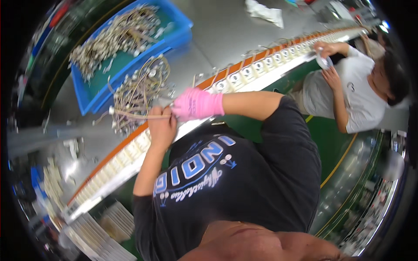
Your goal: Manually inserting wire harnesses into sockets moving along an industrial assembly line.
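My left hand [162,128], bare, is closed around a thin bundle of light wires [135,115]. A white connector [112,110] sits at the bundle's free end, out to the left. My right hand [196,104] wears a pink glove, and its fingertips meet the left fingers at the bundle's other end. Those fingers look pinched together there; the exact grip is hidden. Just beyond both hands lies a loose tangle of wire cables [143,85] with white plugs. Under my hands runs a long orange rail [235,68] lined with white square parts [235,80].
A blue bin [179,35] at the far left holds many wire cables [117,39]. Crumpled white material [264,13] lies on the metal table [217,30]. A co-worker [361,87] handles a white ring-shaped item farther right along the rail. Grey stacked trays [98,237] stand at lower left.
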